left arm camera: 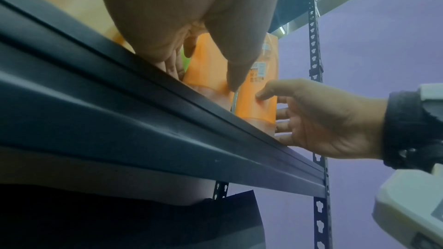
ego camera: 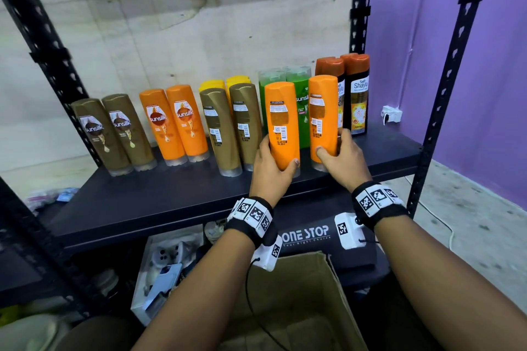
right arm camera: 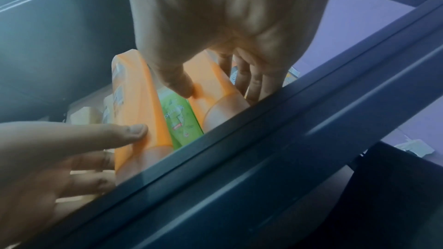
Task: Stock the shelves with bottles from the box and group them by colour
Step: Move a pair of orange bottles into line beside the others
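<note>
Two orange bottles stand upright on the dark shelf [ego camera: 159, 202], back labels facing me, in front of the green bottles [ego camera: 302, 85]. My left hand [ego camera: 278, 155] grips the lower part of the left orange bottle [ego camera: 281, 111], thumb on its right side. My right hand [ego camera: 333, 144] grips the right orange bottle [ego camera: 323, 105] near its base. In the left wrist view both orange bottles [left arm camera: 206, 67] [left arm camera: 258, 101] rest just behind the shelf lip. The right wrist view shows a green bottle [right arm camera: 179, 120] between and behind them.
Along the shelf from the left stand two gold bottles [ego camera: 114, 131], two orange bottles [ego camera: 174, 122], two more gold ones [ego camera: 231, 125] with yellow bottles [ego camera: 225, 84] behind, and brown-capped bottles [ego camera: 356, 94] at the right. An open cardboard box [ego camera: 302, 288] sits below my arms. Black uprights [ego camera: 445, 88] frame the shelf.
</note>
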A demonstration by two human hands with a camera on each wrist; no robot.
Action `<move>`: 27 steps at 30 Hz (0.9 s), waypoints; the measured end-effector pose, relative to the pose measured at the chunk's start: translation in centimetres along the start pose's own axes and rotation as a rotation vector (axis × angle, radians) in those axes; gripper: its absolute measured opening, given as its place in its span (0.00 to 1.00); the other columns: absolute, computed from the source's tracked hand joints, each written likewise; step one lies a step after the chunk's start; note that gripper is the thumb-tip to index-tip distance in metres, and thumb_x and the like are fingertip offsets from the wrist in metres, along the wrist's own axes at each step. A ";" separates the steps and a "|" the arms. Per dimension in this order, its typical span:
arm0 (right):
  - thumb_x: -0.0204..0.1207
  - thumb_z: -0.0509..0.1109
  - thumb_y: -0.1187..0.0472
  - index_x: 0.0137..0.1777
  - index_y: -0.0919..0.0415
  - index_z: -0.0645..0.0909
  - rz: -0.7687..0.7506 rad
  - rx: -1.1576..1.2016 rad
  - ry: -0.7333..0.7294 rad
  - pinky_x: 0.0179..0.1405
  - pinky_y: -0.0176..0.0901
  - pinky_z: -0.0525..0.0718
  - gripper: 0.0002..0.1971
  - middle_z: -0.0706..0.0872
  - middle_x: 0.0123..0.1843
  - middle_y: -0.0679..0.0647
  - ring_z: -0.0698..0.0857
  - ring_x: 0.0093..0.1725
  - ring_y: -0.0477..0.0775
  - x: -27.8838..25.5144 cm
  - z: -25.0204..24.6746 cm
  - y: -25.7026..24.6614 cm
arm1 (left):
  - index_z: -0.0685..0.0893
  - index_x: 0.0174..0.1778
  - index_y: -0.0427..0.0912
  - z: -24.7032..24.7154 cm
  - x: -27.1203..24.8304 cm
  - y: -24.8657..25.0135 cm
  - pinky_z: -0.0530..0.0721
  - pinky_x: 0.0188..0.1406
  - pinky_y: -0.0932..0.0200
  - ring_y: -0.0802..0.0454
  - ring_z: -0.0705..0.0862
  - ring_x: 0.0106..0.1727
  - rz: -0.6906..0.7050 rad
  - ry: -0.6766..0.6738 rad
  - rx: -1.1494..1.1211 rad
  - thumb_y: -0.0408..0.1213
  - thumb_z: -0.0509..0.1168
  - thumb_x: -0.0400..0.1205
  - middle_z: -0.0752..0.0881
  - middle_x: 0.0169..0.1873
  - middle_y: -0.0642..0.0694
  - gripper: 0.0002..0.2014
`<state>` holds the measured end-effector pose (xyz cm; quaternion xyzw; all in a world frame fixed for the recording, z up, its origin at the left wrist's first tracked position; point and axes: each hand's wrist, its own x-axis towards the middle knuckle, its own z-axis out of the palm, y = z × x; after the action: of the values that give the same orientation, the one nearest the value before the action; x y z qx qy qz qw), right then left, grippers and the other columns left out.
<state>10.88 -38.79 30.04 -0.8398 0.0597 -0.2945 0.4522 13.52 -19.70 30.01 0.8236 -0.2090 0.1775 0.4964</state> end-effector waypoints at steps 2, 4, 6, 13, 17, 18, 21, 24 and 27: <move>0.79 0.72 0.41 0.77 0.49 0.66 -0.011 0.055 -0.002 0.60 0.48 0.79 0.30 0.81 0.72 0.53 0.82 0.64 0.53 0.4 0.0 -0.2 | 0.59 0.85 0.48 0.1 0.5 0.1 0.76 0.75 0.47 0.49 0.74 0.77 0.001 0.008 -0.042 0.50 0.75 0.79 0.73 0.78 0.46 0.42; 0.79 0.72 0.38 0.78 0.46 0.64 -0.009 0.120 -0.009 0.61 0.50 0.80 0.32 0.81 0.72 0.50 0.82 0.64 0.51 1.0 0.0 -0.5 | 0.59 0.85 0.48 0.2 1.1 0.2 0.78 0.73 0.48 0.50 0.75 0.76 0.011 0.020 -0.074 0.53 0.74 0.79 0.73 0.78 0.47 0.43; 0.78 0.72 0.37 0.79 0.44 0.64 -0.007 0.178 -0.015 0.61 0.51 0.80 0.34 0.80 0.70 0.47 0.81 0.63 0.49 1.4 0.1 -0.8 | 0.58 0.85 0.48 0.4 1.9 0.4 0.79 0.72 0.48 0.50 0.77 0.74 0.021 0.030 -0.101 0.53 0.74 0.79 0.74 0.77 0.48 0.43; 0.78 0.73 0.37 0.81 0.46 0.63 -0.032 0.213 0.055 0.57 0.45 0.77 0.36 0.79 0.65 0.42 0.81 0.61 0.47 2.7 1.1 -1.2 | 0.58 0.84 0.46 2.2 3.1 0.8 0.81 0.67 0.53 0.50 0.80 0.69 -0.002 0.115 -0.201 0.47 0.75 0.79 0.77 0.74 0.46 0.42; 0.79 0.73 0.40 0.78 0.45 0.68 -0.072 0.244 0.131 0.57 0.44 0.80 0.31 0.80 0.62 0.38 0.82 0.58 0.41 2.5 1.5 -1.4 | 0.56 0.84 0.42 2.9 3.3 0.9 0.76 0.55 0.75 0.51 0.80 0.66 -0.009 0.159 -0.248 0.41 0.75 0.80 0.76 0.73 0.43 0.42; 0.79 0.74 0.41 0.77 0.45 0.68 -0.075 0.248 0.135 0.57 0.42 0.80 0.30 0.80 0.61 0.37 0.82 0.57 0.38 2.4 1.6 -1.5 | 0.57 0.83 0.42 2.9 3.2 1.0 0.74 0.51 0.80 0.51 0.80 0.64 -0.008 0.176 -0.262 0.40 0.75 0.79 0.77 0.72 0.43 0.42; 0.78 0.74 0.40 0.76 0.43 0.70 -0.072 0.276 0.136 0.55 0.38 0.79 0.29 0.81 0.58 0.32 0.83 0.56 0.34 1.8 2.1 -2.0 | 0.59 0.82 0.45 2.7 2.5 1.0 0.77 0.47 0.81 0.53 0.82 0.59 -0.003 0.214 -0.298 0.40 0.76 0.78 0.79 0.68 0.46 0.41; 0.77 0.74 0.39 0.76 0.45 0.72 -0.062 0.319 0.158 0.56 0.40 0.82 0.30 0.84 0.59 0.36 0.85 0.58 0.38 1.2 2.4 -2.7 | 0.61 0.80 0.44 1.5 1.8 1.3 0.82 0.53 0.64 0.51 0.84 0.60 -0.019 0.251 -0.300 0.45 0.77 0.77 0.81 0.66 0.46 0.40; 0.76 0.74 0.37 0.71 0.39 0.73 -0.087 0.343 0.173 0.53 0.34 0.82 0.26 0.85 0.58 0.34 0.85 0.57 0.33 0.7 2.8 -4.1 | 0.67 0.73 0.45 -0.3 1.4 1.4 0.84 0.54 0.58 0.52 0.85 0.58 -0.013 0.284 -0.272 0.50 0.80 0.75 0.83 0.62 0.48 0.37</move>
<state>12.32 -34.66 32.42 -0.7237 0.0108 -0.3906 0.5688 13.98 -20.29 31.92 0.7170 -0.1538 0.2587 0.6288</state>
